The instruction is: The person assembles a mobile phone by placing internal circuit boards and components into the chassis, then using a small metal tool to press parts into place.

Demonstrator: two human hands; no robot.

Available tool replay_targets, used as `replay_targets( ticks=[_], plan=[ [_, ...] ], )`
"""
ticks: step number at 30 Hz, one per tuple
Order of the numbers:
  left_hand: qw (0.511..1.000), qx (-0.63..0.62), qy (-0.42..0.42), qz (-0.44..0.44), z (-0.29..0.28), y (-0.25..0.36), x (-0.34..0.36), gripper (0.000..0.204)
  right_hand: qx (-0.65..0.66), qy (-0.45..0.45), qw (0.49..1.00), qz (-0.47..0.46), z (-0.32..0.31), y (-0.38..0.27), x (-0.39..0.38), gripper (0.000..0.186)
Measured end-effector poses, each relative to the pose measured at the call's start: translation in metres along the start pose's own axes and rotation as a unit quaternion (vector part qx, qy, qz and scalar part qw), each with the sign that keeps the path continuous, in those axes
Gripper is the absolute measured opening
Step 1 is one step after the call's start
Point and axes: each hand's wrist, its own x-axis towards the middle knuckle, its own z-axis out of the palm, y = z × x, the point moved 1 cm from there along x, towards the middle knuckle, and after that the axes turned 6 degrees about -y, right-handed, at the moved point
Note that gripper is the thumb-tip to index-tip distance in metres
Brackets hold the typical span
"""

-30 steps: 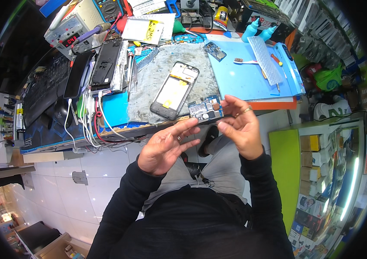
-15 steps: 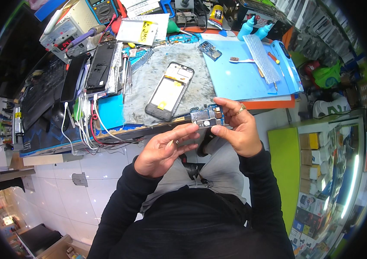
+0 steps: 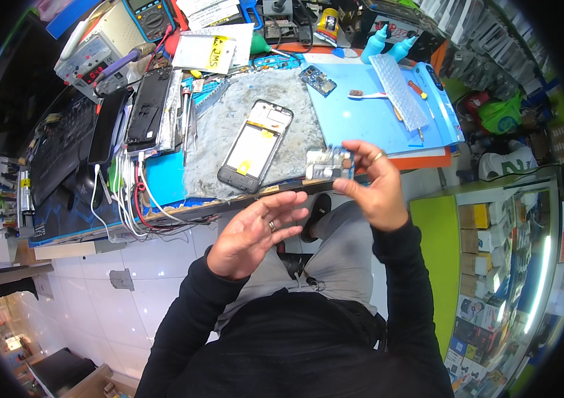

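Observation:
Between thumb and fingers my right hand point(image 3: 376, 182) pinches a phone circuit board point(image 3: 325, 164) by its right end, above the bench's front edge. The board is blue at its edge with silvery shields, a little blurred. My left hand point(image 3: 255, 229) is apart from it to the lower left, palm turned up and fingers spread, holding nothing. Beyond the hands, an opened phone frame point(image 3: 255, 147) with a white inside and yellow tape lies tilted on the worn grey mat point(image 3: 219, 123).
A second circuit board point(image 3: 318, 79), a toothbrush point(image 3: 368, 95), bubble wrap point(image 3: 398, 93) and a screwdriver point(image 3: 417, 90) lie on the blue mat point(image 3: 341, 126). To the left are phones point(image 3: 148, 106), cables point(image 3: 122, 199) and a power supply point(image 3: 89, 66). A glass display case point(image 3: 494, 265) stands right.
My right hand has moved slightly right and up with the circuit board, away from my left fingers. My left hand has opened a little wider. The bench view has shifted slightly.

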Motion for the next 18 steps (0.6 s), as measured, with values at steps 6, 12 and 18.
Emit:
replay_targets(
  ticks=[6,12,18],
  plan=[
    [0.993,0.053,-0.062,-0.082,-0.021,-0.040,-0.015,0.064,-0.224,0.036,0.974,-0.025,-0.031,0.020,0.039,0.054],
    [0.986,0.109,-0.012,-0.123,-0.039,-0.059,-0.040,0.068,-0.393,-0.011,0.919,-0.002,-0.036,0.016,0.044,0.055],
    [0.987,0.101,0.017,-0.125,-0.049,-0.060,-0.051,0.062,-0.347,0.029,0.937,-0.024,-0.040,0.004,0.109,0.048]
  ],
)
